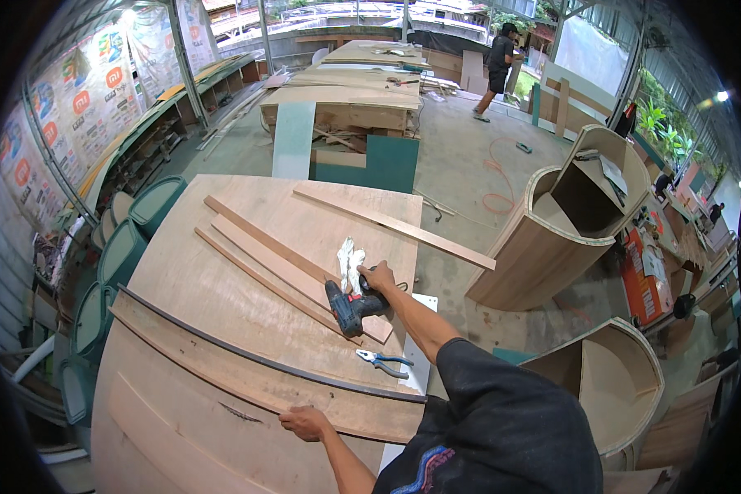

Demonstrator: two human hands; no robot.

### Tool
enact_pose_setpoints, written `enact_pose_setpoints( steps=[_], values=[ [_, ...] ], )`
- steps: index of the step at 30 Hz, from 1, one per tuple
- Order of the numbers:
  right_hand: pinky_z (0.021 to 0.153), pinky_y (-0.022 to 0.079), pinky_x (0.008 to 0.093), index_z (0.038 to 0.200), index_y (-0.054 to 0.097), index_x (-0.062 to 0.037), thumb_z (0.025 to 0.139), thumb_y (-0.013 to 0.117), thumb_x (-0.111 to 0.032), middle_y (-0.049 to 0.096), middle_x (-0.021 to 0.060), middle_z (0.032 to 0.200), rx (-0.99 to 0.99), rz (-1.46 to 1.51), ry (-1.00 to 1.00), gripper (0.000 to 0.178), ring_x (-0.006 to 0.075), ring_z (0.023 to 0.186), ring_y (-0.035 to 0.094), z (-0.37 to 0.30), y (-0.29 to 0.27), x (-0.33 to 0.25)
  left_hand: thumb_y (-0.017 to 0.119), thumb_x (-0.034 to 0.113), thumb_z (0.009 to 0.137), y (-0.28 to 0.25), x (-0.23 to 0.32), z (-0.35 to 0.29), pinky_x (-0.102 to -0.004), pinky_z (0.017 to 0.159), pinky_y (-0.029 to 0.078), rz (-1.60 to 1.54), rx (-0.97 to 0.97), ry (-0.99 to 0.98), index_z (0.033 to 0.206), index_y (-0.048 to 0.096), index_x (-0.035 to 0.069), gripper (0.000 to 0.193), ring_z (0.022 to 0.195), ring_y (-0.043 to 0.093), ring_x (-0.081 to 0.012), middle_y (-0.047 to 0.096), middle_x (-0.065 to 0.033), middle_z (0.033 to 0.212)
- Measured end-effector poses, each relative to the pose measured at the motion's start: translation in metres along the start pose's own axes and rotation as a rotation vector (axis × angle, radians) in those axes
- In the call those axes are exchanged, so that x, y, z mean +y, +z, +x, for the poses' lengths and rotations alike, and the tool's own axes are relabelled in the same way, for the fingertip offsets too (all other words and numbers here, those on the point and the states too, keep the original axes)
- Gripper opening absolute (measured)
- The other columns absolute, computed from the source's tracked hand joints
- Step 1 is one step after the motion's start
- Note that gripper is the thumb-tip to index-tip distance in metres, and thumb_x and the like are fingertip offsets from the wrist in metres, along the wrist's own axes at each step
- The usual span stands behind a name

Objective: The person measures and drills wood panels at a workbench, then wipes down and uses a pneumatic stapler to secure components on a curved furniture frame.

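Observation:
My left hand (306,423) is closed on the near edge of a long wooden board (247,375) with a black strip along its far edge. It lies across a large plywood-topped table (247,198). Farther forward, my right hand (379,277) curls around a dark part of a black and red cordless drill (350,313); its exact grip is partly hidden. White gloves (350,259) lie just beyond the drill. Blue-handled pliers (384,363) rest between the drill and the long board. Narrow wooden strips (263,239) lie to the drill's left, some reaching beneath it.
Another wooden strip (395,224) overhangs the table's right edge. Curved wooden cabinets (519,255) stand at the right, green rounded chairs (123,251) at the left. A second workbench (346,95) is ahead. An orange cord (492,202) lies on the floor, and a person (498,66) is farther back.

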State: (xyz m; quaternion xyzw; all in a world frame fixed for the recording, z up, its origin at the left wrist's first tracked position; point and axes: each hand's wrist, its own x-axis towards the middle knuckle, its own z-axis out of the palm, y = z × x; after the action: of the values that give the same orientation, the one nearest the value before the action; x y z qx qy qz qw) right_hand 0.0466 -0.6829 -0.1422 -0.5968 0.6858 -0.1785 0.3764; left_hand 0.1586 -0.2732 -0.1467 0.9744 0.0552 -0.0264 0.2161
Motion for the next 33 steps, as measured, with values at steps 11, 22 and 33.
enact_pose_setpoints(
  steps=[11, 22, 33],
  values=[
    [0.106, 0.036, 0.0565, 0.149, 0.038, -0.0076, 0.074, 0.072, -0.019, 0.052, 0.0215, 0.137, -0.168, -0.651, -1.084, 0.084, 0.0423, 0.121, 0.054, -0.101, -0.004, 0.042, 0.044, 0.027, 0.103, 0.0, -0.007, 0.003, -0.0543, 0.073, 0.058, 0.034, 0.02, -0.019, 0.115, 0.046, -0.001, 0.03, 0.094, 0.067, -0.0449, 0.058, -0.0233, 0.116],
    [0.086, 0.049, 0.0526, 0.12, 0.058, -0.0005, 0.062, 0.082, -0.029, 0.064, 0.0249, 0.112, -0.187, -0.893, -1.0, 0.069, 0.0405, 0.108, 0.063, -0.08, 0.007, -0.024, 0.05, 0.023, 0.101, -0.003, 0.003, 0.001, -0.0492, 0.071, 0.059, -0.02, 0.033, 0.002, 0.116, 0.049, -0.001, 0.029, 0.09, 0.068, -0.0426, 0.06, -0.0229, 0.113],
    [0.063, 0.05, 0.0356, 0.088, 0.068, 0.0044, 0.077, 0.071, -0.013, 0.065, 0.0111, 0.069, -0.698, -0.332, -0.78, 0.021, 0.0171, 0.064, 0.061, -0.258, -0.099, -0.088, 0.05, 0.03, 0.103, -0.002, -0.001, 0.002, -0.0443, 0.091, 0.053, -0.021, -0.075, -0.007, 0.118, 0.05, -0.002, 0.036, 0.111, 0.06, -0.0361, 0.056, -0.0217, 0.118]
  ],
)
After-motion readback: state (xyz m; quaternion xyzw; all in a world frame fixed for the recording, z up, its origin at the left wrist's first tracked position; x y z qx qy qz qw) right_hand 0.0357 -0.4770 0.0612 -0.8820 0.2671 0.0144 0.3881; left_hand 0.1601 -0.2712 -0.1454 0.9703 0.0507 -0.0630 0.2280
